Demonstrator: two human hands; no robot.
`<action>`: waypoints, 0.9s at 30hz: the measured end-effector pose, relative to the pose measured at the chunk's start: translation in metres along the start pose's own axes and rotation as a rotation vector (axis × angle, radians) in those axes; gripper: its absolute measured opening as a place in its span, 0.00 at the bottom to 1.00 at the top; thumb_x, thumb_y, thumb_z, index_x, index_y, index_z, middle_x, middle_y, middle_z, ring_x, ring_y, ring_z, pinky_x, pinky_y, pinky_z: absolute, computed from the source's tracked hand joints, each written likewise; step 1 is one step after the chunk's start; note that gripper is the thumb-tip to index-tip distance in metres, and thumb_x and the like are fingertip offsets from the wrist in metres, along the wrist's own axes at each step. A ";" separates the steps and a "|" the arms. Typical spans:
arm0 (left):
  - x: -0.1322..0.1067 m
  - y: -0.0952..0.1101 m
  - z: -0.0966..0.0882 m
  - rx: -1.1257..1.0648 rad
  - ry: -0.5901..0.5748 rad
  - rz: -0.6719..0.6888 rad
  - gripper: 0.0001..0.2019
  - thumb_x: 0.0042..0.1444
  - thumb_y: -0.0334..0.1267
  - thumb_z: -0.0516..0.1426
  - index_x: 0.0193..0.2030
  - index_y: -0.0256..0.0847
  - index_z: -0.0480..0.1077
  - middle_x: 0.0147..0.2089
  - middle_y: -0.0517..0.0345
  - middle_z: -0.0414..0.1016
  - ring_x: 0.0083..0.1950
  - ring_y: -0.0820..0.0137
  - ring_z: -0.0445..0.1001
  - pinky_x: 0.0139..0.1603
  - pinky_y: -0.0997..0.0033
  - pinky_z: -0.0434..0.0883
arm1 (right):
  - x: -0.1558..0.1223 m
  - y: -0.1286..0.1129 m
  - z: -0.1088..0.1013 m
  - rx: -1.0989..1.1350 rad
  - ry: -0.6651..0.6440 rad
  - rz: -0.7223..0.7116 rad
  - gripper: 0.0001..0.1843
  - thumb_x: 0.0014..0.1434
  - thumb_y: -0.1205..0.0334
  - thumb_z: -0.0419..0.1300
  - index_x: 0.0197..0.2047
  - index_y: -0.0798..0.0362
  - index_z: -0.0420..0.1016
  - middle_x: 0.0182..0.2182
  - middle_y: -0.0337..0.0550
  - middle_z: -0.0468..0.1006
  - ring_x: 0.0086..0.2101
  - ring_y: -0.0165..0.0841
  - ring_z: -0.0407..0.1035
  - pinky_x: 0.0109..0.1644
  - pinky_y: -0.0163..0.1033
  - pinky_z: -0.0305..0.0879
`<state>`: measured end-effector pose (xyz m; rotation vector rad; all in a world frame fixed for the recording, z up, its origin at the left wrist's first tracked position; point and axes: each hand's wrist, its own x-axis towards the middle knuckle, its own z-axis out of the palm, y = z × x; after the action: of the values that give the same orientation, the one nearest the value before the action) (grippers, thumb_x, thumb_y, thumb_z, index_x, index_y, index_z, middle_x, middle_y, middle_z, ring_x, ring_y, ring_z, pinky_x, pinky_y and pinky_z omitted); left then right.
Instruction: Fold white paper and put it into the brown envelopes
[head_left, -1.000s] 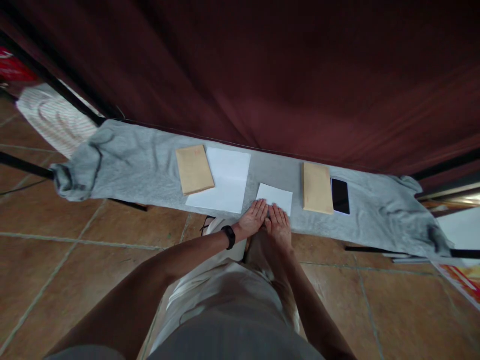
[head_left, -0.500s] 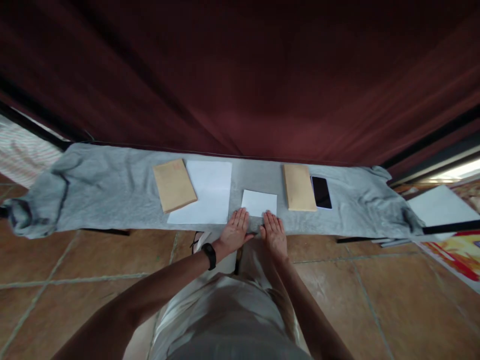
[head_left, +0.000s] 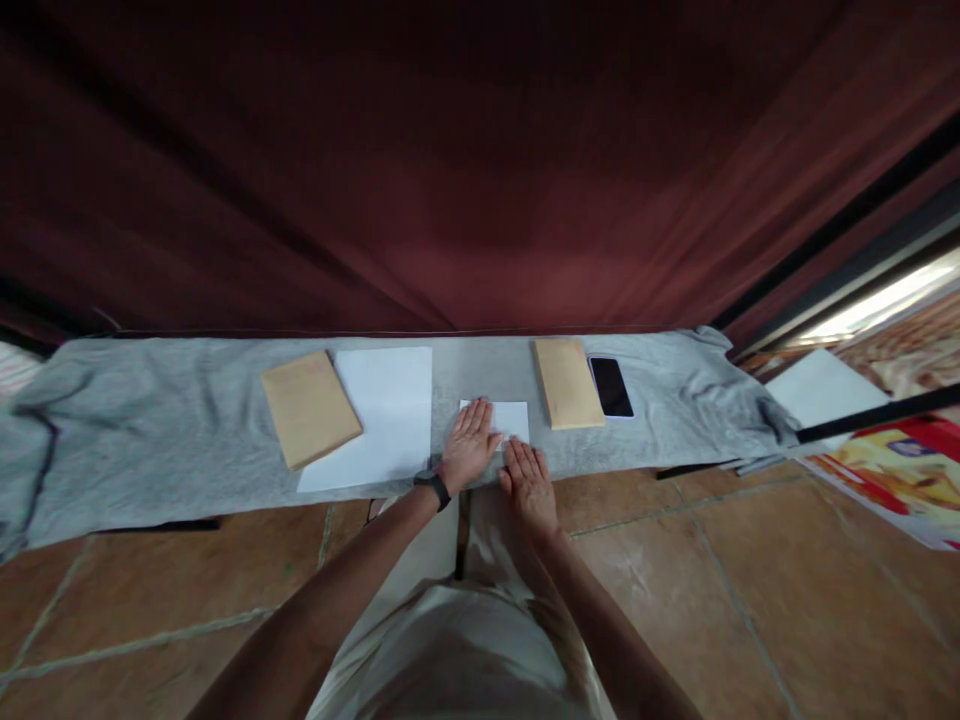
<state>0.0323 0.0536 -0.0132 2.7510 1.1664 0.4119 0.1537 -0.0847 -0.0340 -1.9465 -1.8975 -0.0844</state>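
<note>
A small white piece of paper, apparently folded, lies flat on the grey cloth near the front edge. My left hand rests flat over its left part, fingers stretched out and pointing away from me. At the paper's lower right edge is my right hand, fingers straight and lying flat with the tips touching the paper. Neither hand is wrapped round anything. To the left lies a larger white sheet, its left side partly under a tan envelope-like packet.
Grey cloth covers the long narrow table. Right of the paper lie a second tan packet and a dark-screened phone. A dark red curtain hangs behind. Beyond the right end are a white panel and a colourful printed box.
My left hand has moved forward, from the paper's near left corner onto its left part. My right hand stays at the near right edge. The whole view has shifted and turned slightly.
</note>
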 end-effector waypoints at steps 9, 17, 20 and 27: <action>-0.005 -0.017 0.000 -0.002 0.034 -0.150 0.29 0.70 0.44 0.42 0.71 0.27 0.57 0.74 0.38 0.58 0.76 0.56 0.54 0.74 0.52 0.56 | 0.051 0.016 -0.015 0.064 -0.016 0.140 0.21 0.72 0.61 0.49 0.62 0.55 0.72 0.61 0.51 0.74 0.58 0.43 0.67 0.62 0.48 0.62; -0.008 -0.018 0.002 -0.020 0.124 -0.134 0.27 0.70 0.43 0.44 0.69 0.29 0.61 0.71 0.38 0.63 0.75 0.55 0.57 0.72 0.49 0.60 | 0.127 0.028 -0.019 -0.055 -0.151 0.310 0.19 0.66 0.64 0.55 0.58 0.59 0.73 0.52 0.58 0.77 0.51 0.44 0.70 0.57 0.46 0.64; -0.010 -0.019 0.002 -0.020 0.134 -0.119 0.26 0.69 0.42 0.44 0.68 0.29 0.62 0.70 0.38 0.64 0.74 0.55 0.59 0.72 0.49 0.60 | 0.137 0.030 -0.021 -0.031 -0.236 0.403 0.17 0.64 0.64 0.56 0.54 0.60 0.76 0.49 0.58 0.78 0.51 0.44 0.69 0.57 0.45 0.63; -0.010 -0.015 -0.002 0.012 0.107 -0.142 0.25 0.69 0.41 0.45 0.67 0.29 0.64 0.70 0.39 0.65 0.74 0.54 0.59 0.72 0.50 0.60 | 0.139 0.031 -0.026 0.030 -0.270 0.495 0.17 0.61 0.65 0.58 0.52 0.59 0.76 0.51 0.57 0.78 0.53 0.42 0.70 0.58 0.41 0.63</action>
<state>0.0150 0.0570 -0.0164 2.6629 1.3839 0.5428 0.1995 0.0377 0.0277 -2.4429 -1.4911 0.3646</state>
